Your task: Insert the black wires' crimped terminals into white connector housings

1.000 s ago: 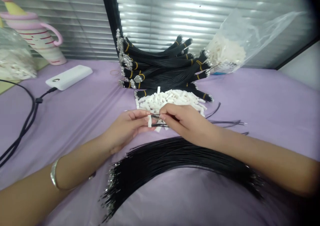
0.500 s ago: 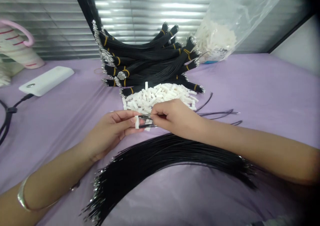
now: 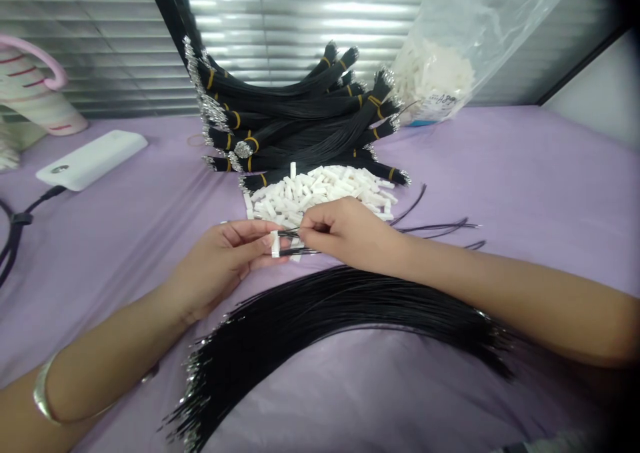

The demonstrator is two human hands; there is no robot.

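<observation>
Between its thumb and fingers my left hand [image 3: 227, 256] holds a small white connector housing [image 3: 275, 244] upright. Several thin black wires [image 3: 300, 251] run from the housing to the right. My right hand [image 3: 345, 229] is pinched on a black wire just right of the housing; its fingertips partly hide the wire. The wires' far ends [image 3: 465, 225] lie on the cloth beyond my right hand. Behind both hands is a pile of white housings [image 3: 320, 189]. A large loose bundle of black wires [image 3: 320, 313] with silvery tips curves in front of them.
Tied bundles of black wires [image 3: 300, 119] are stacked at the back on the purple cloth [image 3: 525, 173]. A clear bag of white parts [image 3: 435, 79] leans behind, to the right. At left are a white power bank [image 3: 93, 161], a black cable [image 3: 17, 233] and a striped cup [image 3: 37, 93].
</observation>
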